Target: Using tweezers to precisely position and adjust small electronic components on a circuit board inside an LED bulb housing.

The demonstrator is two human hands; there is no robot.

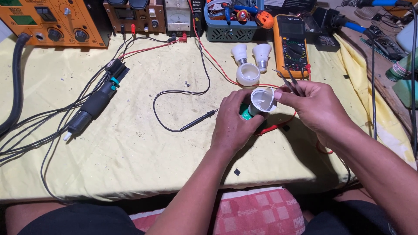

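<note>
My left hand (233, 122) grips the green-and-white base of an opened bulb housing (262, 101) just above the yellow cloth. My right hand (315, 106) pinches the housing's white rim with thumb and forefinger and also holds metal tweezers (287, 82), whose tips point up and left. The housing's open mouth faces me; its inside is white. A loose white dome cover (248, 75) lies on the cloth just behind my hands, with two whole white bulbs (251, 55) standing behind it.
An orange multimeter (291, 45) lies at the back right; its black probe (198, 121) and red lead run under my hands. A black hot-air handle (93, 105) with cables lies left. Power supplies (135, 16) and a tool basket (230, 21) line the back edge.
</note>
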